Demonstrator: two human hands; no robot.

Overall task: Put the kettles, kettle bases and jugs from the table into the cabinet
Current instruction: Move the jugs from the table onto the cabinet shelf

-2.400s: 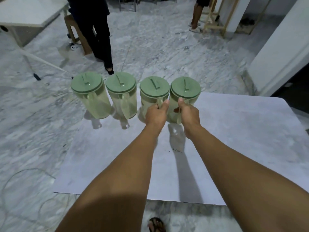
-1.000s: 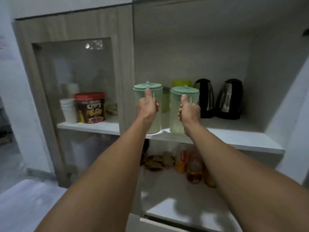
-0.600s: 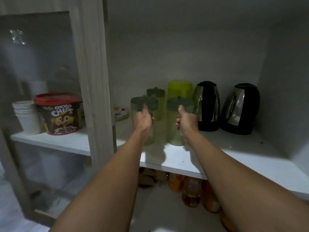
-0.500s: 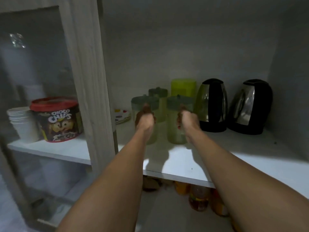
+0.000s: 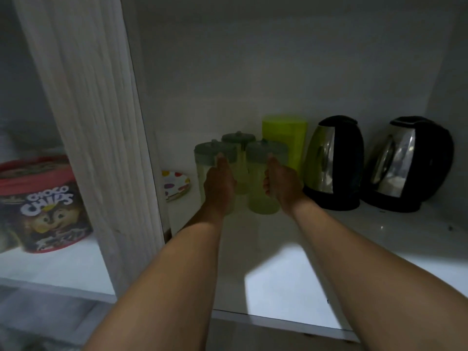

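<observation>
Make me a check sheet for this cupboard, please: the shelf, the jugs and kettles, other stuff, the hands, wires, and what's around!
Surface: white shelf, dim at the back, lit at the front edge.
Job's things: left jug and right jug, green-lidded, side by side, on or just above the shelf; third jug behind them; left kettle and right kettle to their right.
Clutter: yellow-green container at the back; dotted plate left of the jugs; Choco Chips tub in the left compartment.
Hands: left hand grips the left jug; right hand grips the right jug.
Cables: nothing seen.
Surroundings: wooden upright between compartments; plain back wall.
</observation>
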